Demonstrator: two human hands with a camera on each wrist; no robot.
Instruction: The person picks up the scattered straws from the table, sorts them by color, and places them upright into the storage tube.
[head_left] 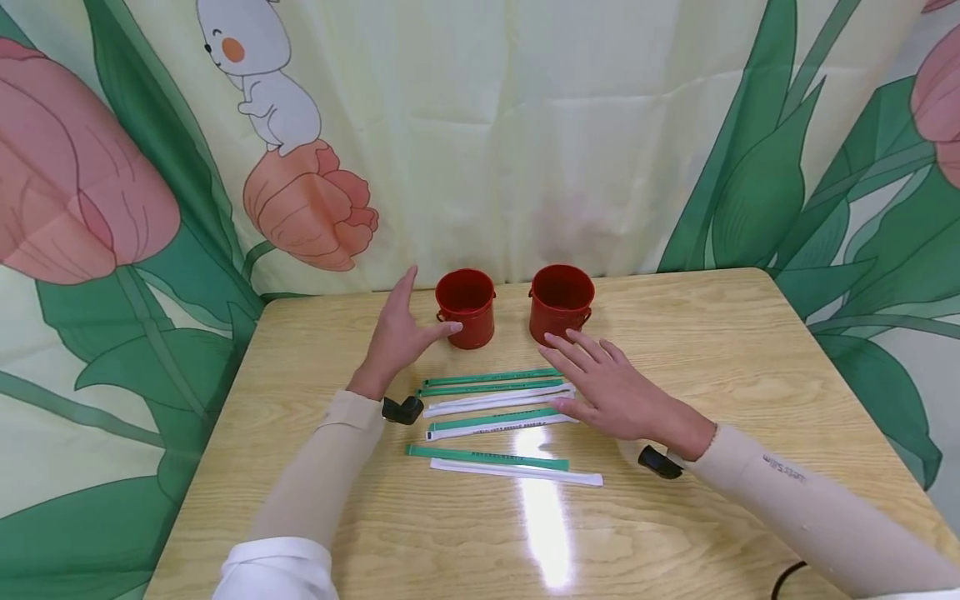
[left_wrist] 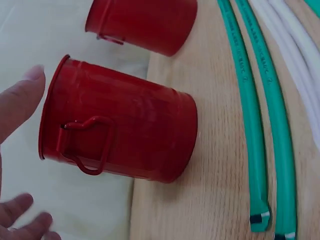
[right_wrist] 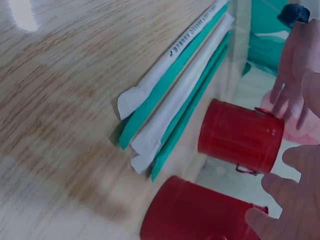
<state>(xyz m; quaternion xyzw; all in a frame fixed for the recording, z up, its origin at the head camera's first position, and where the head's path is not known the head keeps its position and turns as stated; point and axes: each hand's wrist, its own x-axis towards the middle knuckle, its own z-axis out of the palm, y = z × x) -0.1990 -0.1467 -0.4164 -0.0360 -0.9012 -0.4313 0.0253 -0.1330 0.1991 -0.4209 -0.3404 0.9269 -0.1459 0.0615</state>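
Two small red metal buckets with side handles stand upright at the back of the table: a left bucket [head_left: 474,327] and a right bucket [head_left: 553,319]. My left hand [head_left: 396,340] is just left of the left bucket, thumb and fingers spread wide, its thumb overlapping that bucket in the head view. Palm down, my right hand [head_left: 618,396] hovers over the right ends of the wrapped straws, fingers extended toward the right bucket. Neither hand holds anything. Several long paper-wrapped straws lie crosswise before the buckets, among them a green straw [head_left: 487,457] and a white straw [head_left: 517,472] nearest me.
The wooden table [head_left: 697,350] has its back edge close behind the buckets. Beyond it hangs a curtain [head_left: 585,150] printed with tulips and a white cartoon animal. A glare patch [head_left: 545,525] shines at the front, and a dark cable [head_left: 786,575] lies near my right forearm.
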